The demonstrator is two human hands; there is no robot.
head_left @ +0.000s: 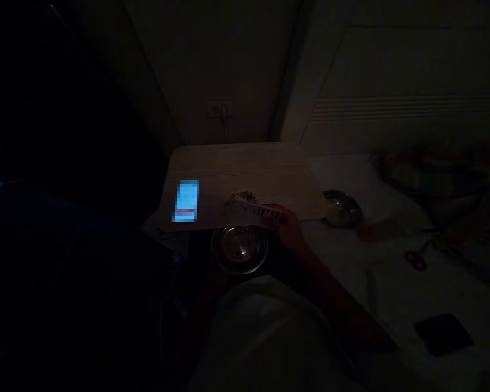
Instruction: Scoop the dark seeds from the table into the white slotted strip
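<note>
The room is very dark. My right hand (288,224) is closed on a pale flat strip with a row of dark marks (253,208), held low over the wooden table (237,166). Beside the strip lies a scatter of small dark bits (247,195) on the tabletop. Just below the table's near edge is a round shiny metal bowl (240,246). My left hand (219,275) is in deep shadow at the bowl's lower left rim and appears to support it; its fingers are barely visible.
A phone with a lit, blurred screen (186,200) lies at the table's left. Right of the table are another metal bowl (342,209), red-handled scissors (415,259) and a dark flat square (443,334) on a pale sheet. A wall socket (219,109) with a plugged-in cable is behind.
</note>
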